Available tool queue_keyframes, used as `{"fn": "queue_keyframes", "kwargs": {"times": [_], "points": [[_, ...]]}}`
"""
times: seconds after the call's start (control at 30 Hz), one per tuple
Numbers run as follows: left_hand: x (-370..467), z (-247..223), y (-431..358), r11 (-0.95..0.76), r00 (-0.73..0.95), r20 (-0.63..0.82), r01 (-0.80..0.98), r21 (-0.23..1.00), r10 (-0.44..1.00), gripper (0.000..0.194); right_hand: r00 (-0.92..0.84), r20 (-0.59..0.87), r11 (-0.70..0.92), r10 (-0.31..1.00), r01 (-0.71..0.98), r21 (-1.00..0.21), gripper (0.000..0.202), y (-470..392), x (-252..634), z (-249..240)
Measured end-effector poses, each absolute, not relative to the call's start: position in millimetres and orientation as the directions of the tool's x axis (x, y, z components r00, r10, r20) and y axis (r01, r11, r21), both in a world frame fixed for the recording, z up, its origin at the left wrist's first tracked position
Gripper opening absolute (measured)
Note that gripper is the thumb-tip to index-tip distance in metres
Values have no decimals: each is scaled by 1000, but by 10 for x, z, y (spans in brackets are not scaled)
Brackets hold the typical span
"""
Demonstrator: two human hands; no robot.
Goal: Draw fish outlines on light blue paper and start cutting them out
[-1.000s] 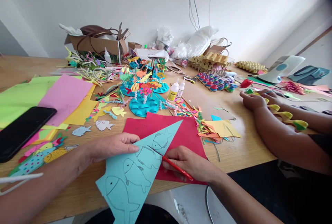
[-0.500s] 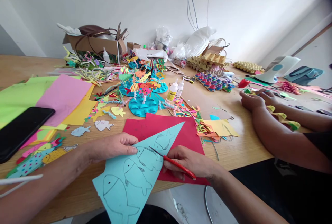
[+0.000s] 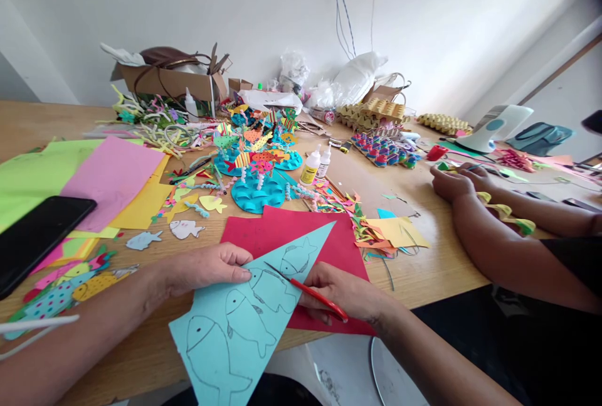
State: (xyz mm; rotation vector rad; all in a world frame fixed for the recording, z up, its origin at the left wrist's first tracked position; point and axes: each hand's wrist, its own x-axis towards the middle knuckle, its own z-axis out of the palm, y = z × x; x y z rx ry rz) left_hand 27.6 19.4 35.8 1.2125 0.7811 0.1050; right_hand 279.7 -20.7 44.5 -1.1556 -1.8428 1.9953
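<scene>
A light blue sheet of paper (image 3: 221,324) with several fish outlines drawn on it is held over the table's front edge. My left hand (image 3: 219,269) pinches its upper left edge between thumb and fingers. In my right hand (image 3: 336,293) is a pair of red-handled scissors (image 3: 322,301), closed around the handles. The blades lie across the sheet between the smallest fish at the tip and the one below it. Red paper (image 3: 336,243) lies flat on the table beneath the blue sheet.
Cut paper fish (image 3: 187,229) and a black phone (image 3: 44,240) lie at left. Glue bottles (image 3: 310,167) stand behind the red paper, beside a blue base with fish (image 3: 258,192). Paper scraps (image 3: 376,233) lie at right, near a co-worker's arms (image 3: 489,211).
The scissors have shifted slightly up and left across the blue paper, together with my right hand. My left hand keeps its grip, and the view has moved a little.
</scene>
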Motion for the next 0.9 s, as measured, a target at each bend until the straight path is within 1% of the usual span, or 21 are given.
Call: {"fn": "queue_keyframes", "kwargs": {"times": [0.13,0.37,0.5,0.73,0.9], "points": [[269,344,198,393,734,-489,322,861,471,31,-657,-395,-179,642,373,-910,30,-201,2792,461],[295,366,206,408,733,-497,321,855,464,33,-661,-382,-161,646,371,-915,32,-187,2793,437],[335,384,214,411,742,-497,322,853,450,33,-651,-391,-181,651,367,-912,34,-176,2796,410],[339,370,247,422,743,-509,331,844,435,32,-647,-395,-248,652,309,-918,33,-167,2785,371],[324,354,276,419,747,-509,336,844,427,32,-642,-363,-179,676,334,-925,37,-176,2775,408]]}}
